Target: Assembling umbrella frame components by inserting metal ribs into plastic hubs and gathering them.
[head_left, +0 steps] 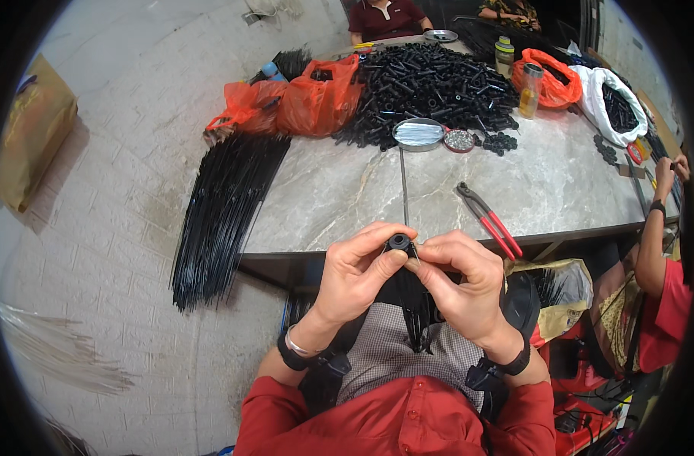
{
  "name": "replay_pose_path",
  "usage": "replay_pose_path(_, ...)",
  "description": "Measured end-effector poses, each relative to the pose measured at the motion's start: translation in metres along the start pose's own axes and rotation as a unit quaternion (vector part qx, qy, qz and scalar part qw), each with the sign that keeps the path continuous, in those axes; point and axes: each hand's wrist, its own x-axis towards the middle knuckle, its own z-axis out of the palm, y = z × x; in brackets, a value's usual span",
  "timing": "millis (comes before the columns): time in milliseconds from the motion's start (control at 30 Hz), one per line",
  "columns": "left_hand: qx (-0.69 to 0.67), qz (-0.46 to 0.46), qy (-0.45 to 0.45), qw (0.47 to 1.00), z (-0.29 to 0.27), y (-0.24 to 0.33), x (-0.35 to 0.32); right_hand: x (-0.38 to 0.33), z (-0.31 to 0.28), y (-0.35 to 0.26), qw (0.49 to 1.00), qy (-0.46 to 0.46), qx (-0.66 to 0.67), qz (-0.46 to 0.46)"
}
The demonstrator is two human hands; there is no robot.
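Both hands meet just in front of the near edge of the grey marbled stone table (339, 190). The left hand (354, 273) is curled narrowly around a small black round plastic hub (398, 242), thumb and forefinger pinching it from the left. The right hand (461, 285) closes on the same hub from the right, its fingertips (417, 262) pressed to the lower side. A bundle of thin black wire ribs (417, 319) hangs down from the hub between the wrists, over the checked cloth on the lap; how the ribs join the hub is hidden by the fingers, though they seem threaded into it.

On the table beyond the hub, a long thin metal rod (402, 186) lies pointing away from the hands. To the right of the hub lie red-handled pliers (490, 220). Farther back sits a round metal tin (418, 134), and behind it a large heap of small black plastic parts (430, 87). Left of that heap stand orange plastic bags (316, 99), and off the table's left edge a long sheaf of black rods (225, 213) rests on the tiled floor. At the table's right side another person's hand (665, 176) works apart from these hands.
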Motion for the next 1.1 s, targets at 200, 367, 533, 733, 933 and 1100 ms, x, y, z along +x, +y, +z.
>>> replay_pose_path(200,0.038,0.0,0.036,0.999,0.002,-0.001,-0.003,0.001,0.005,0.003,0.997,0.008,-0.041,-0.07)
replay_pose_path(367,0.057,0.002,0.011,0.998,0.001,-0.001,-0.002,0.0,0.006,0.006,0.999,0.046,0.014,-0.017)
replay_pose_path(533,0.051,0.003,0.029,0.998,0.005,-0.002,-0.002,-0.001,0.009,0.004,0.994,0.052,-0.06,-0.07)
replay_pose_path(733,0.088,0.004,0.077,0.993,0.012,-0.004,-0.007,-0.002,0.016,0.005,0.983,0.075,-0.1,-0.135)
replay_pose_path(933,0.135,0.045,0.088,0.986,0.012,-0.007,-0.006,0.002,0.007,0.008,0.982,0.019,0.154,0.11)
replay_pose_path(1100,0.143,0.043,0.086,0.985,0.012,-0.006,-0.011,0.009,-0.005,0.009,0.955,-0.057,0.215,0.195)
